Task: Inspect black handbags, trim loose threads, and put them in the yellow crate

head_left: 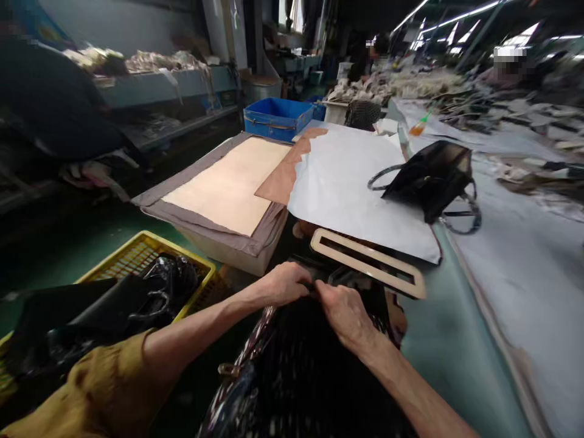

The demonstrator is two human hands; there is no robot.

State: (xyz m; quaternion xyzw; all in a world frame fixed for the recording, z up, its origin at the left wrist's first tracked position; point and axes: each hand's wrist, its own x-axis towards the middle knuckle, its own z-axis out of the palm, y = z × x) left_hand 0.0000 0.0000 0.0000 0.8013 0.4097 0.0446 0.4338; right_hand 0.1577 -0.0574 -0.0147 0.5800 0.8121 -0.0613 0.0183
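Note:
In the middle of the head view my left hand (pixel 288 283) and my right hand (pixel 343 307) almost meet. Both are closed, with fingertips pinching a small dark piece (pixel 312 288) between them; its kind is mostly hidden by the fingers. Below them, dark black material (pixel 314 365) fills the lap area, blurred and in shadow. A gold-coloured metal fitting (pixel 229 370) and a shiny, patterned strip show along its left side. Just beyond my right hand lies a flat, cream-coloured frame (pixel 367 263) with a long slot, at the table's edge.
A black handbag (pixel 431 176) lies on the white sheet (pixel 351 182) at right, near an orange bottle (pixel 420 125). Left stands a yellow crate (pixel 207 274) of black items. Ahead are a cloth-covered bin with a cream sheet (pixel 228 182) and a blue bin (pixel 277 125). A person (pixel 45 103) is at far left.

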